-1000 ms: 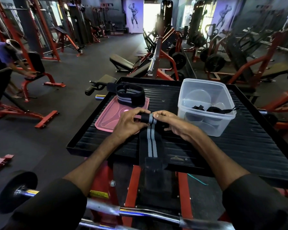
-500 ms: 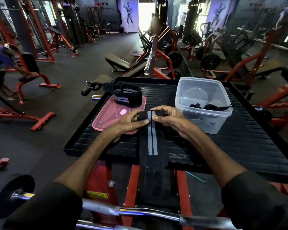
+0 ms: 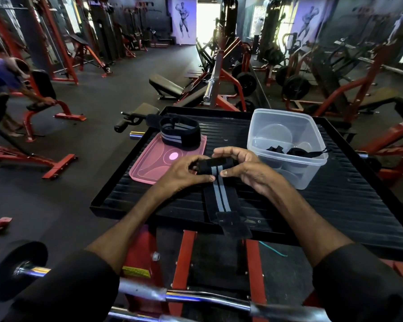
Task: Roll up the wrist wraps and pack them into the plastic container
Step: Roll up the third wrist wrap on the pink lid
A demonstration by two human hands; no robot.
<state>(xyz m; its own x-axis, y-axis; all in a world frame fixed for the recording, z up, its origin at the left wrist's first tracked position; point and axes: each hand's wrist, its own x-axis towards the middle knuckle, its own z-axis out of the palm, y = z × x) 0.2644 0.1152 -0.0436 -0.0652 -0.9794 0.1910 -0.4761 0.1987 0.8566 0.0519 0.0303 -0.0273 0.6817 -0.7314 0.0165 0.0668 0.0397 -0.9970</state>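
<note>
The plastic container (image 3: 298, 175) stands open on the black ribbed table (image 3: 335, 205), and everything else is placed from it. Just left of the container, both hands work on one wrist wrap (image 3: 219, 198), black with two grey stripes. The far end of this wrap is wound into a short roll lying crosswise. The left hand (image 3: 184, 173) grips the roll's left end, fingers curled over the top and thumb pressed along the near side. The right hand (image 3: 244, 168) grips the right end in the same way, its thumb tip on the stripes, its back close to the container's near-left wall. From the roll, the unrolled length runs flat toward the person, away from the container, and its dark end patch hangs over the table's near edge.

Farther left of the container lies a pink lid (image 3: 154, 163), flat on the table. A second wrist wrap (image 3: 180, 133), loosely coiled in an open ring, sits on the lid's far end. Inside the container, dark fabric pieces (image 3: 296, 152) lie on the bottom; what they are I cannot tell.
</note>
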